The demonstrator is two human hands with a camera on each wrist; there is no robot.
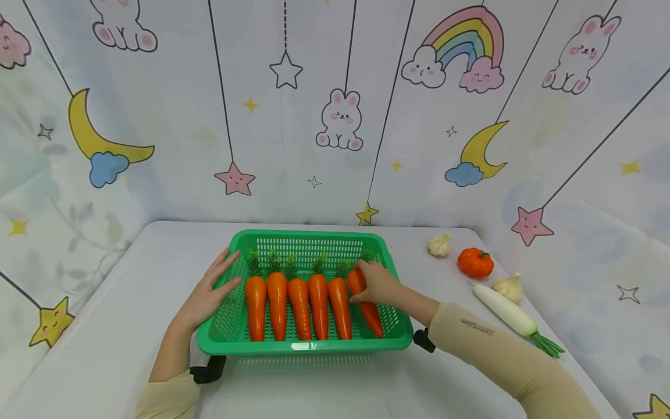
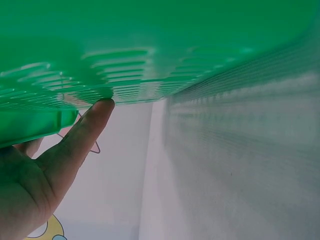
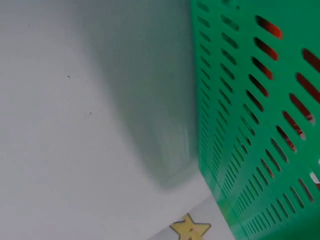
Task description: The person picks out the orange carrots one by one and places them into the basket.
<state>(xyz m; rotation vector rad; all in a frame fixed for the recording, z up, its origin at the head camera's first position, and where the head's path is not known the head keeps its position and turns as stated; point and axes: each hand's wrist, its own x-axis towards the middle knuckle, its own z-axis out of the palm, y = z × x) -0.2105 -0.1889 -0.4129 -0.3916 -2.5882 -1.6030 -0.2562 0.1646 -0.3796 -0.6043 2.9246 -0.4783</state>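
A green plastic basket [image 1: 309, 348] holds a row of several orange carrots [image 1: 277, 305] with green tops, side by side. My right hand [image 1: 378, 283] reaches in over the right rim and holds the rightmost carrot [image 1: 373, 319] near its thick end, thumb on one side. That carrot slants, its tip toward the front right corner. My left hand [image 1: 209, 295] lies at the basket's left rim with fingers extended. In the left wrist view, one finger of the left hand [image 2: 65, 160] touches the slotted green wall. The right wrist view shows the basket wall [image 3: 245, 125], but not the right hand.
To the basket's right on the white table [image 1: 125, 326] lie a white radish [image 1: 505, 308] with green leaves, a small orange pumpkin [image 1: 475, 263], a garlic bulb [image 1: 439, 245] and another garlic bulb [image 1: 509, 287]. A patterned cloth [image 1: 293, 192] hangs behind.
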